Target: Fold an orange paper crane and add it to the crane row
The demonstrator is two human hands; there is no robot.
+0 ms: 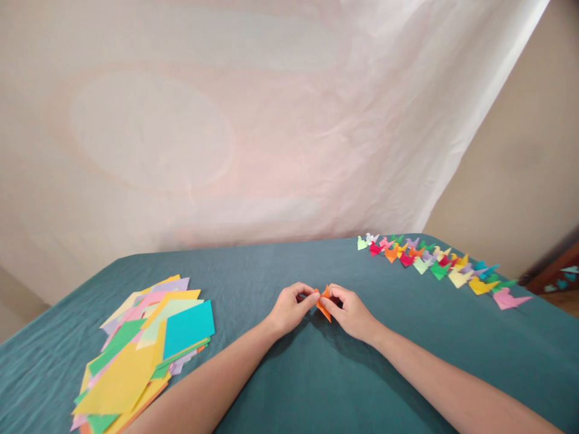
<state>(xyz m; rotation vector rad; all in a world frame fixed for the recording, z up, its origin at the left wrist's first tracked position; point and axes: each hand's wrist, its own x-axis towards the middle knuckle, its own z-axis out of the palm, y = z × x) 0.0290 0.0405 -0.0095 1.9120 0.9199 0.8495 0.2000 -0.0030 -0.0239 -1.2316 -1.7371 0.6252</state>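
A small folded orange paper piece (324, 305) is held between both my hands over the middle of the teal tablecloth (316, 374). My left hand (290, 308) pinches its left side with thumb and fingers closed. My right hand (348, 310) pinches its right side the same way. Part of the orange paper is hidden behind my fingers.
A loose pile of coloured paper squares (145, 343) lies at the left, with a cyan sheet (187, 328) on top. A row of several finished folded paper figures (441, 264) runs along the far right of the table. A cream backdrop cloth (253, 120) hangs behind.
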